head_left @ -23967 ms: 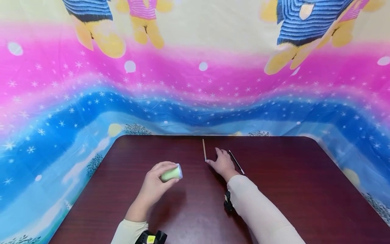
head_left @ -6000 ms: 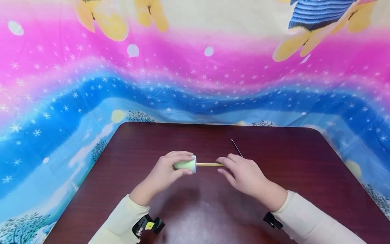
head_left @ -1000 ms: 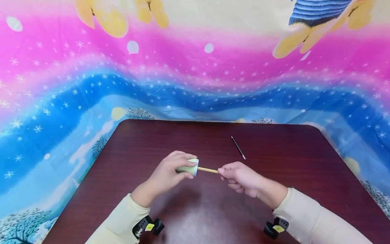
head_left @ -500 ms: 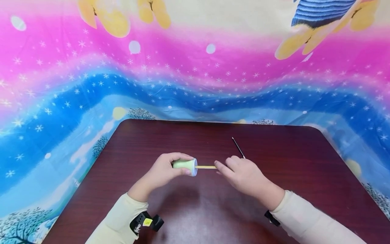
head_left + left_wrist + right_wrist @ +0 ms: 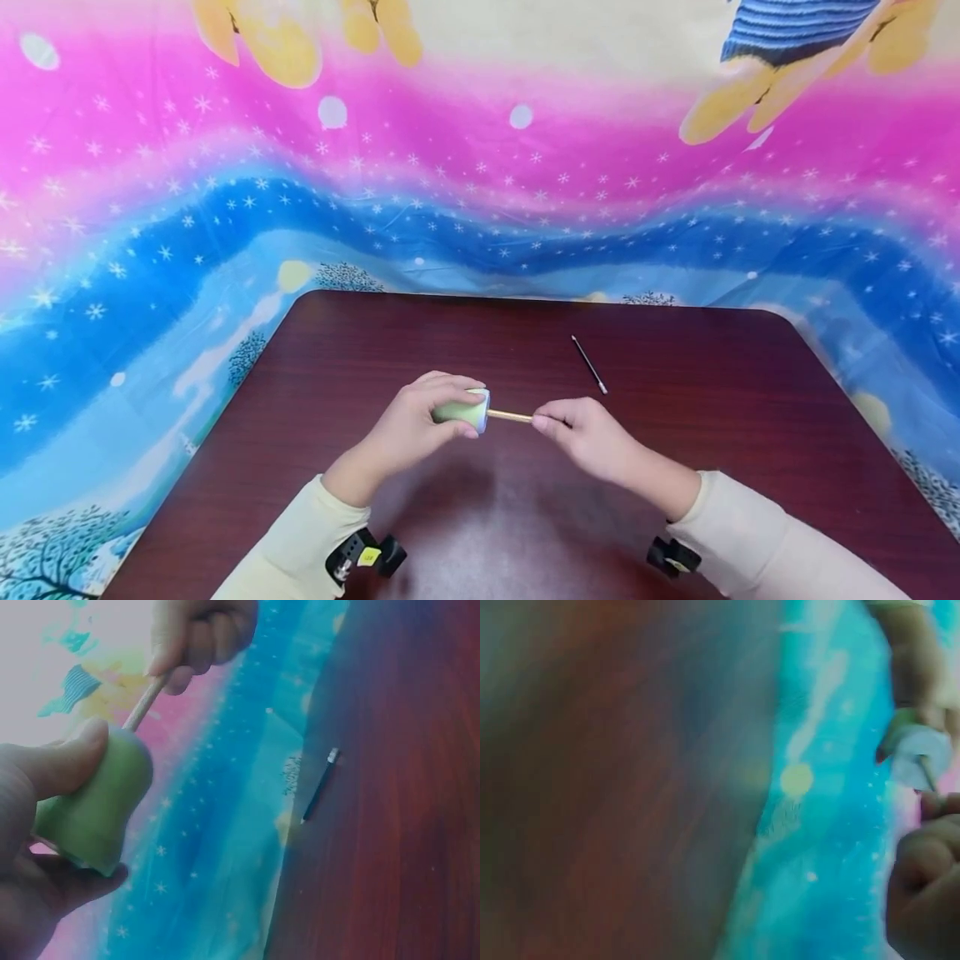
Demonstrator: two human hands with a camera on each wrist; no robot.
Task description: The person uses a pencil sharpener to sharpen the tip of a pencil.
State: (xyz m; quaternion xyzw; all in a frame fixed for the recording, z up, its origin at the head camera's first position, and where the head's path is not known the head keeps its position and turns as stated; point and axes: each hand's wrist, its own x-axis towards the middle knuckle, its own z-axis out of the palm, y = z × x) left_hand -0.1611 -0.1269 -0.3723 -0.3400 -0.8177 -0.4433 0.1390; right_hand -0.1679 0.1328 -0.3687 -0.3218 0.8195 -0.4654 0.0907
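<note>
My left hand grips a green pencil sharpener, narrow-waisted with a pale end face, above the table. A yellowish wooden pencil has one end in the hole of that face. Its other end is pinched between thumb and fingers of my right hand. In the left wrist view the thumb lies across the sharpener, and the pencil runs up to the right hand. The right wrist view is blurred, but the pale face shows with the pencil in it. The pencil's tip is hidden inside.
A black pencil with a white end lies on the dark red-brown table, beyond the right hand. A patterned cloth hangs behind the table's far edge. Both wrists carry black cameras.
Since 24 seconds ago the wooden pencil has left the table and entered the sharpener. Over the last second my right hand has rolled over and back while holding the pencil; the left keeps its grip.
</note>
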